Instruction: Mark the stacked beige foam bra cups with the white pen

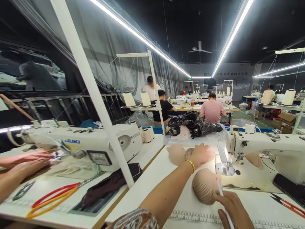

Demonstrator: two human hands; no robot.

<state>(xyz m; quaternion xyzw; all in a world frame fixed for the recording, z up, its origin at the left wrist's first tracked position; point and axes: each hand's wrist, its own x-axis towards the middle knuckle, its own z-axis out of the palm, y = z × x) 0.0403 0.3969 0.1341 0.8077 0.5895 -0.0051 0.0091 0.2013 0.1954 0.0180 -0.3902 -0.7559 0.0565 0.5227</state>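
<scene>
My left hand (202, 154), with a gold bracelet at the wrist, reaches over beige cups (176, 154) at the back of the white table; its fingers are blurred. Nearer to me lies a stack of beige moulded cups (205, 187) with curved, layered edges. My right hand (232, 206) is closed on a white pen-like stick (222, 190), its tip over the right side of the stack. Just behind, the needle area of a white sewing machine (227, 168) is lit, and a beige piece (254, 160) lies under its arm.
Black plastic bags (195, 124) lie at the table's back. A dark phone (289, 189) and red-handled snips (288, 205) lie at right. A ruler strip (197, 218) runs along the front. At left are a JUKI machine (78, 143), scissors (52, 198) and another person's hands (30, 162).
</scene>
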